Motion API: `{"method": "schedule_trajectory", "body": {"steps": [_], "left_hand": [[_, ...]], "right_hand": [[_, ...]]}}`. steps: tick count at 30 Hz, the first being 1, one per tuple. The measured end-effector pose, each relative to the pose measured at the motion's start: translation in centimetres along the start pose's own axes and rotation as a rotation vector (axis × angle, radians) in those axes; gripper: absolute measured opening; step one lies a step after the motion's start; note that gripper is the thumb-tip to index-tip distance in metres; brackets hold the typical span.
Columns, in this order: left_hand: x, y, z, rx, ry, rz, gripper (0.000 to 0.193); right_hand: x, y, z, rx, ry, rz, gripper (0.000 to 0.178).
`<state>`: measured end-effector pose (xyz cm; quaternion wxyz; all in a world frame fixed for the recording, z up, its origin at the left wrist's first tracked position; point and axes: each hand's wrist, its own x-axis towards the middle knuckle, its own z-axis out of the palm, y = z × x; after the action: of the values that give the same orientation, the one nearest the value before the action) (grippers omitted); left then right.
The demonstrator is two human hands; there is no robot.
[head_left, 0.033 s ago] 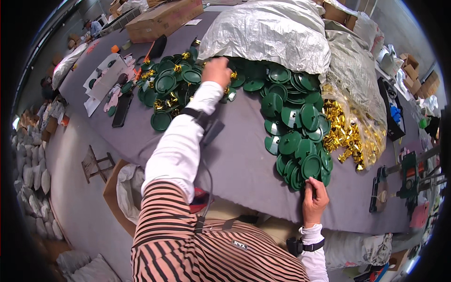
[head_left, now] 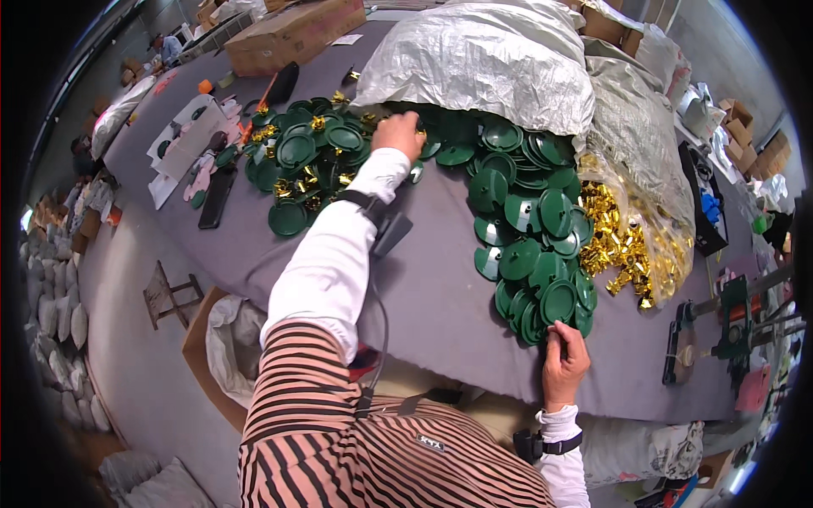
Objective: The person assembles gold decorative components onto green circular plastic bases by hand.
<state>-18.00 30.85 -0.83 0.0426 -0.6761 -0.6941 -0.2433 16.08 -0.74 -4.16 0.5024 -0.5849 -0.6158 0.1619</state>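
My left hand [head_left: 400,136] reaches forward to the right end of a heap of green discs [head_left: 296,151] trimmed with shiny gold pieces [head_left: 305,180]. Its fingers are curled, and their tips are partly hidden. A dark and gold bit shows beside them, but what they hold I cannot make out. Nearer to me on the right, my right hand [head_left: 566,364] pinches with thumb and forefinger at the lower rim of a green disc [head_left: 559,301]. That disc lies at the near end of a long pile of plain green discs [head_left: 518,258].
A large silver woven sack [head_left: 483,63] covers the far end of the plain discs. Right of them spill gold pieces [head_left: 631,254] from a clear bag. A black phone [head_left: 218,199] lies at left on the grey tablecloth [head_left: 423,279]. A clamp-like green tool [head_left: 732,326] stands far right.
My left hand and forearm have shifted slightly to the right, uncovering more of the gold-trimmed heap. My right hand stays at the same disc's rim.
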Motion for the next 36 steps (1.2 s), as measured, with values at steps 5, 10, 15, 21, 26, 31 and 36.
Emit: {"method": "schedule_trajectory", "body": {"steps": [5, 10, 15, 21, 26, 31, 36], "left_hand": [[1.1, -1.2, 3.3, 0.025, -0.103, -0.188, 0.021], [1.5, -1.0, 0.1, 0.011, 0.074, -0.053, 0.019], [2.9, -7.3, -6.1, 0.314, 0.74, 0.083, 0.019], [4.1, -6.6, -3.1, 0.078, -0.059, 0.09, 0.025], [3.6, -3.8, -0.9, 0.513, -0.379, -0.004, 0.046], [5.5, -7.6, 0.1, 0.631, -0.274, 0.043, 0.027], [5.1, -11.2, -0.4, 0.659, -0.018, 0.024, 0.022]], "right_hand": [[0.3, -0.4, 0.8, -0.021, -0.021, -0.056, 0.016], [0.4, -0.2, 0.5, 0.001, -0.028, 0.005, 0.018], [0.4, -0.2, 0.2, 0.006, -0.013, 0.008, 0.021], [0.7, -0.4, 0.3, -0.002, -0.015, 0.031, 0.021], [0.2, 0.0, 0.1, -0.042, -0.044, 0.031, 0.018], [0.2, -0.3, 0.4, -0.011, -0.042, 0.047, 0.018], [0.5, -0.3, 0.2, 0.01, -0.031, 0.08, 0.02]]}}
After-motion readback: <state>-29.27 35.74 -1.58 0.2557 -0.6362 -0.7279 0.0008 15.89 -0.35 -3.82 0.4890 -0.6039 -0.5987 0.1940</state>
